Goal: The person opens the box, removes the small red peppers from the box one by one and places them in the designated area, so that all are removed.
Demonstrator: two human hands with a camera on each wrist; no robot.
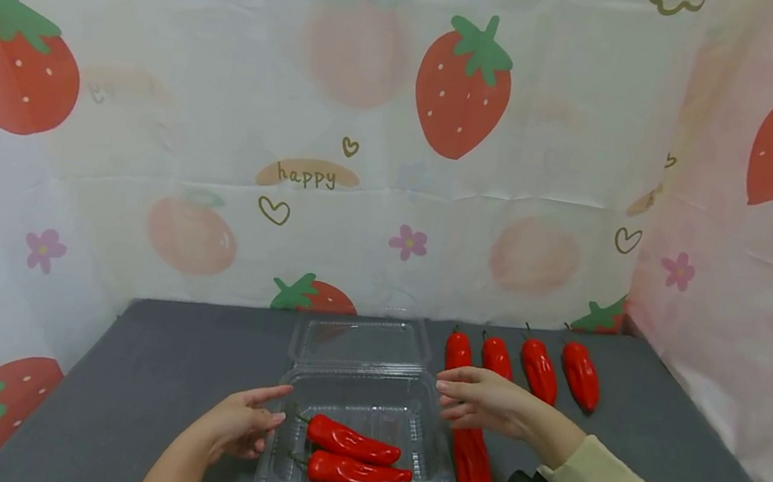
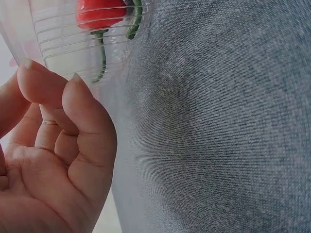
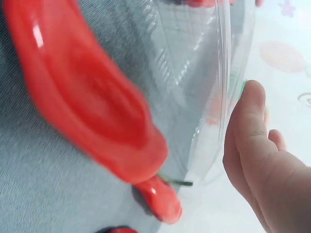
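A clear plastic clamshell box lies with its lid folded back, away from me. Inside its near half are two red chili peppers, an upper one and a lower one, green stems pointing left. At the box's left rim is my left hand, index finger reaching toward the edge and nothing held. My right hand hovers by the right rim, fingers extended and nothing in them. Below it, another red pepper lies alongside the box, its upper part hidden by that hand.
Several more red peppers stand in a row at the back right, the rightmost one in full view, others partly behind my right hand. All rest on a dark grey table. A strawberry-print cloth hangs behind and at both sides.
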